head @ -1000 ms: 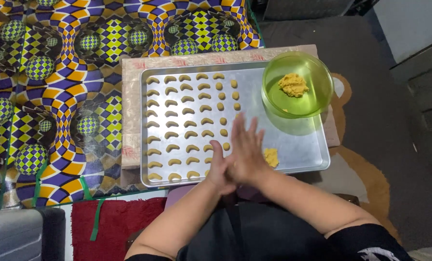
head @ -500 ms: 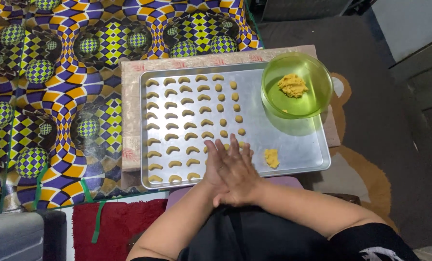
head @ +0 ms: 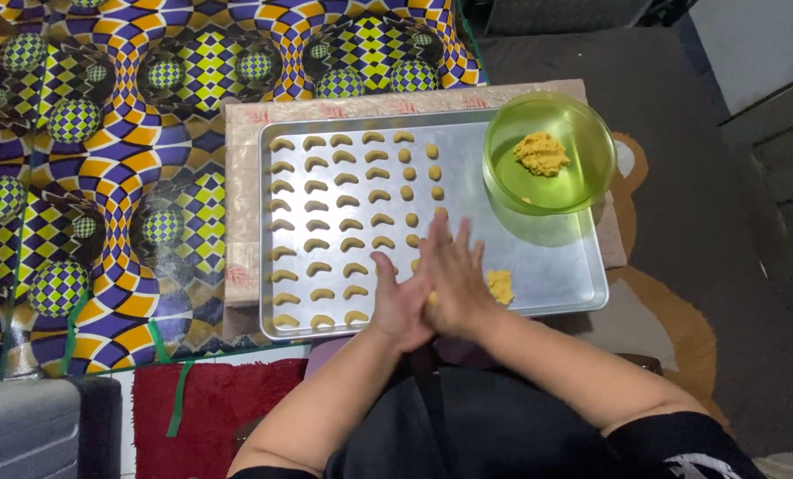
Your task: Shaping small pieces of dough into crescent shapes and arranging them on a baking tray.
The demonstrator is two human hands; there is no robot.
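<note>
My left hand [head: 398, 302] and my right hand [head: 452, 275] are pressed palm to palm over the near edge of a silver baking tray [head: 538, 266]. A bit of yellow dough shows between the palms. Rows of small crescent-shaped dough pieces [head: 343, 222] and a few small dough balls [head: 411, 192] fill the tray's left half. A small lump of dough [head: 501, 286] lies on the tray just right of my right hand. A green see-through bowl [head: 582, 168] with a mound of dough [head: 542, 153] stands on the tray's far right corner.
The tray rests on a pale board [head: 241, 195] laid over a purple, yellow and orange patterned mat [head: 104, 177]. A red cloth [head: 210, 399] lies at the near left. Dark grey floor [head: 707, 222] spreads to the right.
My joined hands have slid against each other over the tray's near edge, the right hand moving forward and back over the left. The tray and the bowl have stayed in place.
</note>
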